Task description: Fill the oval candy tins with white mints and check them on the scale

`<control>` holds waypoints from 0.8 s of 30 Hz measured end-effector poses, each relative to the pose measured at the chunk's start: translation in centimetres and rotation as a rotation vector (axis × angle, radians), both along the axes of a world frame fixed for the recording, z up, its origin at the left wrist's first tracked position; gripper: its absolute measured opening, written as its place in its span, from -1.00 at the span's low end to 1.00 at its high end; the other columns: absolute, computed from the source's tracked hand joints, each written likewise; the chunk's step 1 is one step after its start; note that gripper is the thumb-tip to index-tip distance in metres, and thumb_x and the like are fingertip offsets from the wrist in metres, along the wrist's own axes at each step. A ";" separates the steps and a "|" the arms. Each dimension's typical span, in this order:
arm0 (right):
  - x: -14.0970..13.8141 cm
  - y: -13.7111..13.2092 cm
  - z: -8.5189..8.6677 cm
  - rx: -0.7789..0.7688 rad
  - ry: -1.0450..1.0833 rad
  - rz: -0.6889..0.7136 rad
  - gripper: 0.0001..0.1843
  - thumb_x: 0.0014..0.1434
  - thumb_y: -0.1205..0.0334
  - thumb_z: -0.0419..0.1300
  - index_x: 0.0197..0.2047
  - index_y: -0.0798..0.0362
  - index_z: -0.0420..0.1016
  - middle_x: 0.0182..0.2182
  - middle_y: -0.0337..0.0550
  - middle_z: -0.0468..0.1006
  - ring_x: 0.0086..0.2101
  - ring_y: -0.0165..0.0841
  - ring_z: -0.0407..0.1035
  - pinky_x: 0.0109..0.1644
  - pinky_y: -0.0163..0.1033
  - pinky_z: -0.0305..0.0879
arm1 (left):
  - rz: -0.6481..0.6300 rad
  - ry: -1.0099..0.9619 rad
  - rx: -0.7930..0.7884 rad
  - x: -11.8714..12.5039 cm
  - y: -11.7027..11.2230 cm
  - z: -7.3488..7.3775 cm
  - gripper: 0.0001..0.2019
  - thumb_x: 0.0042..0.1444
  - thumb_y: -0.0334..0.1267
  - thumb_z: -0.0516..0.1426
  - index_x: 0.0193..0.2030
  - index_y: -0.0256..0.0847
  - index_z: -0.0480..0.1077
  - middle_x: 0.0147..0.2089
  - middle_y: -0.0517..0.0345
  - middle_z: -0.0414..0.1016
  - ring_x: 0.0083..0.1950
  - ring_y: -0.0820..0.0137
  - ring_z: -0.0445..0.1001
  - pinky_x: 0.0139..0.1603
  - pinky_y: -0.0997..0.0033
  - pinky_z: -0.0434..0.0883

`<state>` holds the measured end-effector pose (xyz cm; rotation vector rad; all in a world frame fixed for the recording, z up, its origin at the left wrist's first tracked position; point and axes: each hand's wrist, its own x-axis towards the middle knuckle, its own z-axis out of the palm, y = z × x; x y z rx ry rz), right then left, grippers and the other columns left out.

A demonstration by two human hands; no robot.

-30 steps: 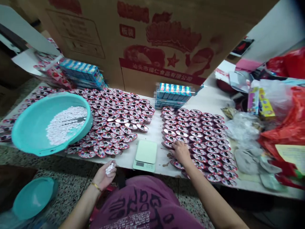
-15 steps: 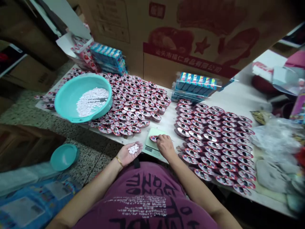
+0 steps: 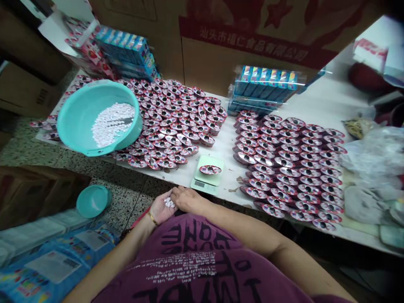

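Observation:
My left hand [image 3: 160, 209] lies palm up at the table's front edge, with a small pile of white candies [image 3: 169, 203] in it. My right hand [image 3: 187, 200] has come across, its fingers over that palm and close to the candies. On a small digital scale [image 3: 206, 174] rests one oval foil tray [image 3: 210, 169], just beyond my hands. A teal basin [image 3: 97, 118] of loose white candies, with a metal scoop or blade lying among them, stands to the left on rows of oval trays [image 3: 170, 139]. Another block of trays [image 3: 284, 168] covers the table's right side.
The white table [image 3: 318, 101] holds shrink-wrapped blue boxes [image 3: 261, 86] against a printed cardboard carton [image 3: 240, 50]. Plastic bags [image 3: 375, 151] are heaped at the right. A small teal bowl [image 3: 94, 201] and a blue printed sheet [image 3: 53, 265] lie on the speckled floor.
My right hand has moved from the trays to the scale and on to my left palm. One tray now sits on the scale. The view has shifted slightly.

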<state>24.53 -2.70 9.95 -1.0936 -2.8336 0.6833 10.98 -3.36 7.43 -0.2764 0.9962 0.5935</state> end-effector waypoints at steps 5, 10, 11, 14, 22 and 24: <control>0.0 0.1 -0.5 0.003 0.041 -0.002 -0.88 0.10 0.39 -0.02 -0.35 0.13 0.32 -0.38 -0.14 0.32 -0.36 -0.39 0.15 -0.49 -0.35 0.08 | 0.011 0.083 -0.012 -0.5 -0.1 0.4 -0.79 0.09 -0.42 -0.08 -0.46 -0.37 0.33 -0.53 0.07 0.43 -0.49 0.48 0.42 -0.41 0.49 0.36; -0.1 0.3 -1.1 -0.009 0.039 0.041 -0.88 0.10 0.37 -0.02 -0.36 0.11 0.33 -0.37 -0.16 0.33 -0.38 -0.40 0.14 -0.48 -0.35 0.07 | 0.013 0.091 -0.040 -0.2 0.3 0.9 -0.79 0.08 -0.45 -0.09 -0.47 -0.37 0.32 -0.56 0.09 0.41 -0.52 0.49 0.40 -0.41 0.50 0.36; -0.1 0.4 -1.1 -0.009 0.041 0.041 -0.88 0.10 0.37 -0.02 -0.36 0.12 0.33 -0.36 -0.16 0.33 -0.38 -0.40 0.14 -0.46 -0.35 0.08 | 0.015 0.088 -0.039 -0.1 0.3 0.9 -0.79 0.08 -0.45 -0.09 -0.47 -0.37 0.32 -0.56 0.10 0.41 -0.53 0.49 0.40 -0.41 0.50 0.36; 0.1 0.4 -0.8 -0.021 0.075 0.028 -0.89 0.10 0.38 -0.01 -0.36 0.13 0.33 -0.36 -0.16 0.34 -0.36 -0.40 0.16 -0.43 -0.36 0.10 | 0.009 0.063 -0.029 0.2 0.4 0.8 -0.79 0.08 -0.45 -0.10 -0.44 -0.37 0.32 -0.55 0.09 0.41 -0.51 0.48 0.41 -0.39 0.48 0.38; 6.9 1.6 -1.0 -0.076 0.383 -0.419 -0.83 0.10 0.36 -0.01 -0.25 0.12 0.36 -0.31 -0.11 0.37 -0.25 -0.41 0.23 -0.15 -0.32 0.18 | -0.016 -0.083 0.095 1.0 1.1 -0.2 -0.78 0.06 -0.42 -0.05 -0.21 -0.46 0.34 -0.21 -0.17 0.46 -0.12 0.28 0.42 -0.09 0.29 0.35; 9.4 2.3 -1.9 -0.037 0.367 -0.557 -0.80 0.10 0.37 -0.03 -0.23 0.12 0.37 -0.30 -0.09 0.37 -0.23 -0.39 0.24 -0.12 -0.30 0.18 | -0.038 -0.095 0.105 1.3 1.5 -0.2 -0.77 0.05 -0.42 -0.03 -0.18 -0.47 0.34 -0.16 -0.20 0.44 -0.10 0.26 0.41 -0.07 0.28 0.34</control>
